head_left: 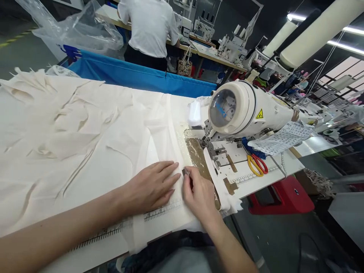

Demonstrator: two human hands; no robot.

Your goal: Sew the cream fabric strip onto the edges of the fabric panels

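Note:
My left hand (pixel 155 185) lies flat on cream fabric (pixel 122 151), its fingers stretched toward the right. Just beside its fingertips, my right hand (pixel 200 191) is closed in a pinch around a small metal tool (pixel 185 172). Only the grey tip of that tool shows, so its exact kind is hidden. Both hands rest near a folded edge of the fabric, left of the sewing machine (pixel 241 108). Under my right wrist runs a brown taped strip (pixel 199 155), with a narrow white fabric band (pixel 217 182) alongside it.
Scissors (pixel 257 165) with red and yellow handles lie right of the needle area. Crumpled fabric (pixel 57 113) covers the table's left side. A blue cloth barrier (pixel 136 74) stands behind it. Beyond sits a person in a white shirt (pixel 152 28). A red stool (pixel 284 197) is lower right.

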